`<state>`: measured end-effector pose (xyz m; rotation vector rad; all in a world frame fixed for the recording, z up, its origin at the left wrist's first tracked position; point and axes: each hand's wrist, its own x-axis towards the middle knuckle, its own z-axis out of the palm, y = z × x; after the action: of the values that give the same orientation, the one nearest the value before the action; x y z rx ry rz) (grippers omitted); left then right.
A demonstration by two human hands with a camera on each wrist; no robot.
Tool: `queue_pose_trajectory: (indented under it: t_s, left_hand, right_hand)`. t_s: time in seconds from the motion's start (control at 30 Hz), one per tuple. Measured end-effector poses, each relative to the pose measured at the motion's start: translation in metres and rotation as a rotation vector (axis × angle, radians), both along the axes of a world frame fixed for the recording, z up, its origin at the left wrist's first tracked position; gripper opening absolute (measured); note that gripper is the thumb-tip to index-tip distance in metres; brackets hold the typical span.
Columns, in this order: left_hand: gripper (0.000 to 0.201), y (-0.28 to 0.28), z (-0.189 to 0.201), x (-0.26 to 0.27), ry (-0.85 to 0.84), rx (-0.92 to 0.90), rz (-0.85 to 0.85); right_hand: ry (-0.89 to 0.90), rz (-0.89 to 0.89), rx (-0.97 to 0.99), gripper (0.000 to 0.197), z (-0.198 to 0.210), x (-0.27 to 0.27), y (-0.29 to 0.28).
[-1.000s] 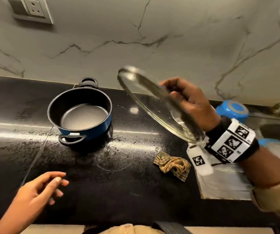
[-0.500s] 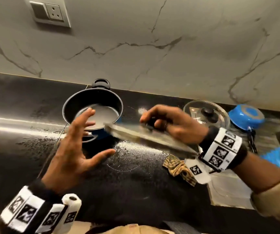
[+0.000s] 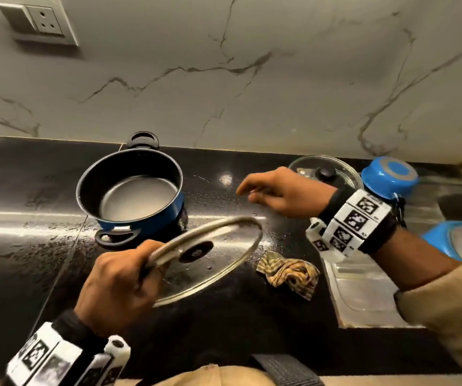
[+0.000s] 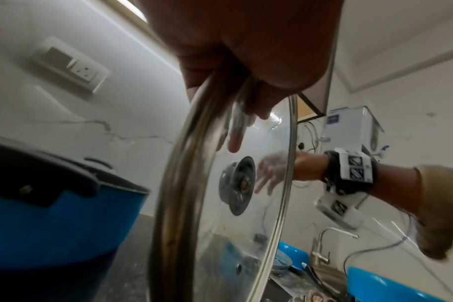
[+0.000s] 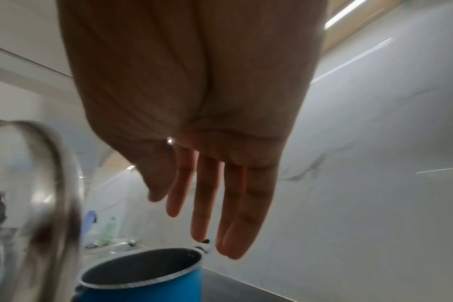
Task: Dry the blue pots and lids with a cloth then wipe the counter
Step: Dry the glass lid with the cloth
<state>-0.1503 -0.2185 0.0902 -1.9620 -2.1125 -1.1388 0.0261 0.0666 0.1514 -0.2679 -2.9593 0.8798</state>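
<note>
The glass lid (image 3: 204, 259) is up in the air, tilted, in front of the blue pot (image 3: 135, 190) and above the black table (image 3: 224, 330); the left hand (image 3: 115, 288) holds it by the rim, fingers curled round the edge; it looks wet and slippery, so I think it could slide out and break; the right hand (image 3: 282, 192) holds nothing, fingers loose and straight; the checked cloth (image 3: 288, 274) lies crumpled on the table, near the lid.

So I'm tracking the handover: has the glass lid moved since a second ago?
Yes. The glass lid went from the right hand beside the blue pot to the left hand, nearer the counter's front edge.
</note>
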Motion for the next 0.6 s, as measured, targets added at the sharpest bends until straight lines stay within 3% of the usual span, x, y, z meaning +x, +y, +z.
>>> queue_pose_trajectory:
  t_s: [0.07, 0.13, 0.2, 0.27, 0.37, 0.43, 0.6]
  left_hand:
    - [0.021, 0.003, -0.008, -0.003, -0.105, 0.022, 0.09]
    - [0.024, 0.008, -0.016, -0.006, -0.246, 0.016, 0.173]
    - [0.011, 0.016, -0.023, -0.006, -0.38, -0.012, 0.221]
    - [0.005, 0.025, -0.031, -0.006, -0.517, -0.041, 0.242]
    - [0.016, 0.036, -0.041, -0.007, -0.706, -0.08, 0.273]
    - [0.016, 0.042, -0.046, -0.007, -0.755, -0.103, 0.275]
    - [0.011, 0.054, -0.058, -0.006, -0.794, -0.158, 0.263]
  right_hand:
    - [-0.093, -0.054, 0.072, 0.026, -0.015, 0.025, 0.013]
    - [-0.297, -0.052, 0.13, 0.033, -0.045, 0.051, 0.014]
    - [-0.531, -0.038, 0.16, 0.054, -0.083, 0.075, 0.004]
    - [-0.64, -0.06, 0.178, 0.073, -0.118, 0.093, -0.01]
    - [-0.484, -0.167, 0.244, 0.06, -0.152, 0.107, -0.03]
    - [-0.345, -0.237, 0.187, 0.055, -0.164, 0.109, -0.033]
    - [-0.008, -0.317, 0.014, 0.056, -0.15, 0.095, -0.028]
